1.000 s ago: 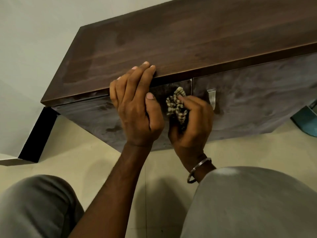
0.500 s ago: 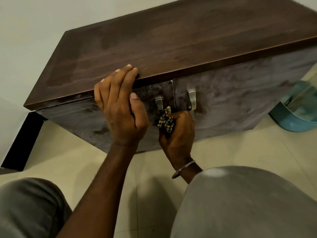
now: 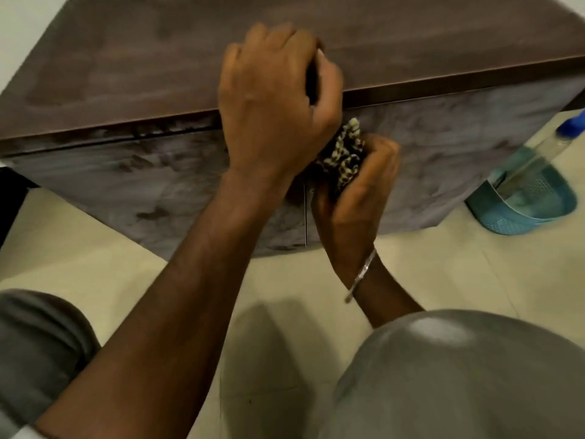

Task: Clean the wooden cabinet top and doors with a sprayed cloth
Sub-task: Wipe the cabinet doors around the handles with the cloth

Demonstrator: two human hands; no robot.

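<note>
Cloth [image 3: 343, 153], checked dark and cream, is bunched in the right hand [image 3: 354, 198], whose fingers curl round it and press it against the cabinet front, just under the front edge and beside the seam between the two doors. A metal bangle [image 3: 361, 275] circles that wrist. The left hand [image 3: 272, 106] is above it, fingers curled over the front edge of the cabinet top [image 3: 142, 58] and gripping it; its wrist crosses in front of the left door [image 3: 142, 191].

The cabinet top is dark brown wood grain with faint darker patches. The left door and the right door [image 3: 459, 147] look greyish and streaky, with a few dark smears.

Below the cabinet lies a pale tiled floor [image 3: 459, 274]. By the cabinet's right end a blue basket [image 3: 512, 217] stands on the floor, with a clear bottle [image 3: 538, 156] with a blue cap leaning in it. A light wall [image 3: 19, 20] shows behind the cabinet's left corner. Grey-trousered knees [image 3: 459, 375] fill the foreground.
</note>
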